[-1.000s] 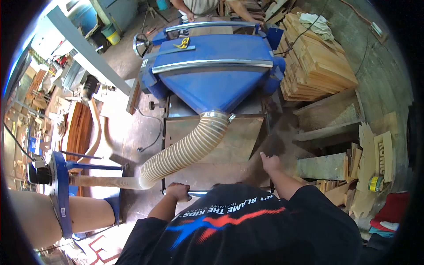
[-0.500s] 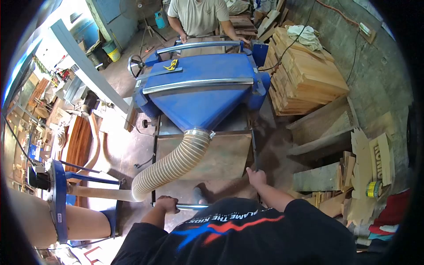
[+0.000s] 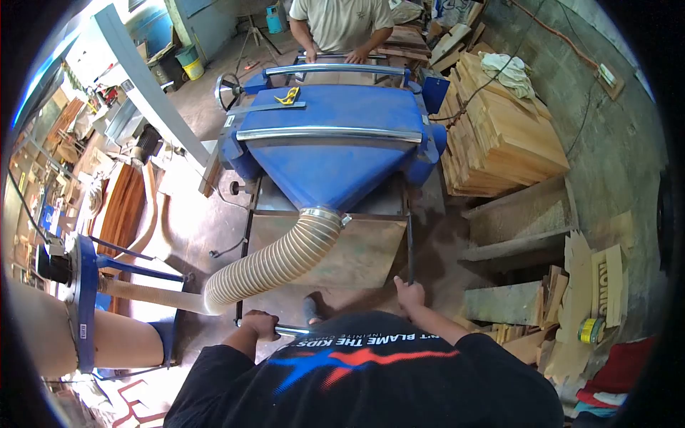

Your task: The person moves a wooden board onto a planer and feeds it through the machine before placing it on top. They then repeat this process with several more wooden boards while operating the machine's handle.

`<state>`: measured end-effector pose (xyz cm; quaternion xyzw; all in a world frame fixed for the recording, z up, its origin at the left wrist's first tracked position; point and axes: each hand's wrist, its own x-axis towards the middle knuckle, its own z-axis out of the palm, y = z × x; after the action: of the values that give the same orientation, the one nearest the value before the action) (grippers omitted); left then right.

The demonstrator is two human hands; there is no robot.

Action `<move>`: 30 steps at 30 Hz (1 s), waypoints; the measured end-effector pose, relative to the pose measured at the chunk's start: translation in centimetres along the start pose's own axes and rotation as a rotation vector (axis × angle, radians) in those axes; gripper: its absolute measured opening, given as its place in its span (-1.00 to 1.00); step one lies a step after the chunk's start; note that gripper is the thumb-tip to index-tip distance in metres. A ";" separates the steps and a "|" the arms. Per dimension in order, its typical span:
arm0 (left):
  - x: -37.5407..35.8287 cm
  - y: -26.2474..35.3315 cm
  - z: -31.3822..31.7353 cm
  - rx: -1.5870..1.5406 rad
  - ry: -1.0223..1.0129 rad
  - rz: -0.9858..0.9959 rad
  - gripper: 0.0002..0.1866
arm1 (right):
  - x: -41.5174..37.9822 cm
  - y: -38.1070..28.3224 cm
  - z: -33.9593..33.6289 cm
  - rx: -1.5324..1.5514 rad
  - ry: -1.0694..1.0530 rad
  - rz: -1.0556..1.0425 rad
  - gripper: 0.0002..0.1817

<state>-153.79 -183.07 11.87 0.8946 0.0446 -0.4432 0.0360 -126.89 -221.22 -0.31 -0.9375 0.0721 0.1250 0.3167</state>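
Note:
A blue machine [image 3: 342,107] with two shiny metal rollers [image 3: 328,134] fills the upper middle. A ribbed hose [image 3: 285,250] runs from its funnel down to the lower left. Near the front edge of the frame below, my left hand [image 3: 260,325] is wrapped round a metal bar [image 3: 291,331] at its left end. My right hand [image 3: 409,293] is closed at the lower end of the dark side rail [image 3: 410,250]. A yellow tool [image 3: 289,95] and a flat metal strip [image 3: 267,108] lie on the machine's top.
Behind the machine stands another person [image 3: 341,25], hands near its far edge. Stacked boards [image 3: 499,128] are at the right, above an open wooden box [image 3: 524,214] and scrap wood [image 3: 506,302]. A blue-framed dust collector [image 3: 86,307] stands at the lower left, near a grey post [image 3: 146,93].
The other person's hands have come closer together at the far edge. The view has shifted slightly, and my hands still grip the frame.

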 end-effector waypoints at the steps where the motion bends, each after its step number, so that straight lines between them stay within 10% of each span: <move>1: 0.0 0.0 0.0 0.003 -0.002 0.004 -0.50 | 0.0 0.2 0.1 0.026 -0.007 -0.016 -0.38; 30: 0.0 -0.4 0.5 -0.001 0.028 -0.004 -0.52 | -0.8 -1.2 -1.2 0.046 -0.056 0.065 -0.39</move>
<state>-154.22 -182.78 11.54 0.9005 0.0473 -0.4309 0.0351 -127.20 -220.99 1.56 -0.9233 0.0963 0.1598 0.3358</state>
